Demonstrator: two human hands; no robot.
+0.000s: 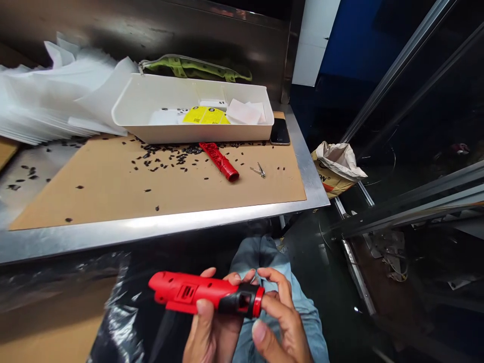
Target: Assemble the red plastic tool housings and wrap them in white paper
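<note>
**Metal bench, cardboard sheet; red casing in hand over my lap**

Metal bench (316, 195) carries a cardboard sheet (230, 195) strewn with small dark bits (181, 159); a second red piece (219, 161) and nail clippers (260, 172) lie there too.

The red casing (206, 288) is in front of the bench edge, above my lap (302, 302). Left hand (214, 337): wrapped round it from below, thumb on the near face. Right hand (284, 318): fingers bent about the red ring (258, 301) at the end, thumb apart; whether they pinch anything, I cannot tell.

Handling (judged): light, stiff plastic, probably hollow, slightly slick; weakest perhaps around the cutout in the black collar (229, 303). Best hold: mid-body, leaving the ring free.

Unclear: far side and much of the underside masked by my left hand; right index tip lost at the ring; cutout interior unreadable. Both hands run out of view at the bottom.
</note>
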